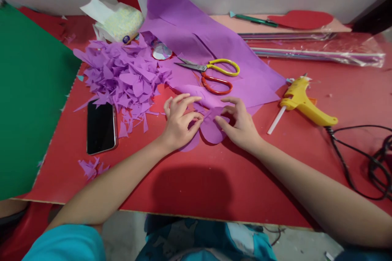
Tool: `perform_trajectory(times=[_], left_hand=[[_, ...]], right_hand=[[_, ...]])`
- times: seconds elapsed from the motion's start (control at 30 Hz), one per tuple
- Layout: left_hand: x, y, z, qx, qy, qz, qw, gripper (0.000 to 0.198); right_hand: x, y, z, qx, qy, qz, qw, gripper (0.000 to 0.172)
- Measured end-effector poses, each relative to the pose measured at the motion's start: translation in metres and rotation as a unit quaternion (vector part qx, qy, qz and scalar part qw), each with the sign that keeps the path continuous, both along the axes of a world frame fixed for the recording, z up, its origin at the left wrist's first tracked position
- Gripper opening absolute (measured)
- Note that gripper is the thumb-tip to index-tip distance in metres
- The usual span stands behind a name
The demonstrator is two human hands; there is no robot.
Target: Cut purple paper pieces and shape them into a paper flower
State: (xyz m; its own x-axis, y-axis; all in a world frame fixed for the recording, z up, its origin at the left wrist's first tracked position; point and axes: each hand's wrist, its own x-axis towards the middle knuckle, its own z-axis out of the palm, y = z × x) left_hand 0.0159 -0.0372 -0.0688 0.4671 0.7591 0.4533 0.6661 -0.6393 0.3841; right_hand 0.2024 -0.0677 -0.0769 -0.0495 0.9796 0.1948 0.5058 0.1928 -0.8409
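A purple paper petal shape [213, 132] with rounded lobes is between my two hands, just above the red tabletop. The thumb and index finger of my left hand [180, 124] pinch its left edge, while the other fingers stretch forward. My right hand [239, 126] grips the opposite edge with a curled thumb and fingers. Beneath my left hand lies another rounded purple paper piece [191, 144], partly hidden. Beyond my hands, scissors [203, 68] with one yellow and one red handle rest on a large purple sheet [245, 65].
Purple paper scraps [122, 75] are heaped at left, by a phone [101, 126] and a tissue pack [119, 20]. On the right sit a yellow glue gun [306, 102] and its black cord [346, 167]. A green cutter [254, 19] and wrapped sticks [315, 55] lie behind; a green board [30, 102] stands left.
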Motion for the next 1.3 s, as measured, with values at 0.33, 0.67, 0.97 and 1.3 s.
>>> perform_trajectory(times=[0.33,0.67,0.97,1.3], left_hand=[[0.0026,-0.0008,0.0021,-0.031,-0.040,-0.005,0.999,0.011],[0.0021,-0.0051,0.0034,-0.019,-0.006,-0.034,0.999,0.012],[0.0033,-0.0057,0.0010,0.003,-0.019,-0.033,0.999,0.013],[0.0041,-0.0072,0.0011,0.010,-0.018,-0.050,0.999,0.011]], right_hand=[[0.0051,0.0027,-0.0017,-0.089,0.165,0.033,0.982,0.034],[0.0058,0.0027,-0.0025,-0.079,0.106,0.047,0.990,0.040],[0.0040,0.0038,0.0056,-0.139,0.184,0.047,0.972,0.035],[0.0036,0.0067,0.0050,-0.131,0.166,0.062,0.975,0.033]])
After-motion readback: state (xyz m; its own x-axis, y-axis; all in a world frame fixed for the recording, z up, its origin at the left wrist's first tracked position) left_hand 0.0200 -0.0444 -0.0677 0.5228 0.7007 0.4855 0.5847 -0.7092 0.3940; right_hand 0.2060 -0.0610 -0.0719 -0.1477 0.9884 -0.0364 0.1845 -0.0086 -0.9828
